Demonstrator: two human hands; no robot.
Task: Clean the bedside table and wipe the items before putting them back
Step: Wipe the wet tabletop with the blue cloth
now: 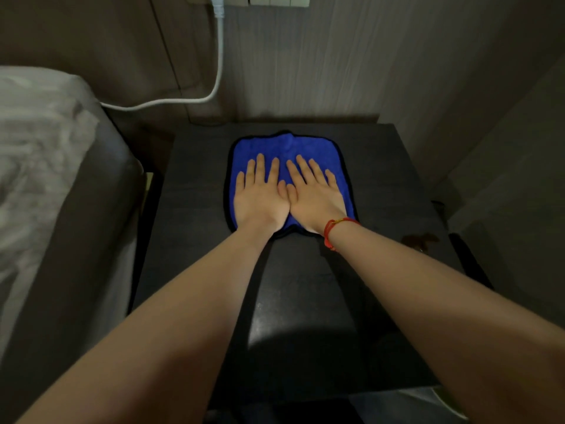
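My left hand (260, 194) and right hand (315, 197) press flat, fingers spread, on the blue microfibre cloth (287, 148) — wiping the dark wooden bedside table (195, 185); next, sweep toward its edges.

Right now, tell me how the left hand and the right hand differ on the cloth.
The left hand has a bare wrist; the right hand wears a red string bracelet at the wrist. The left hand's fingers point straight away; the right hand's angle toward the left. Both lie flat, palms down, fingers spread, on the blue cloth, thumbs touching.
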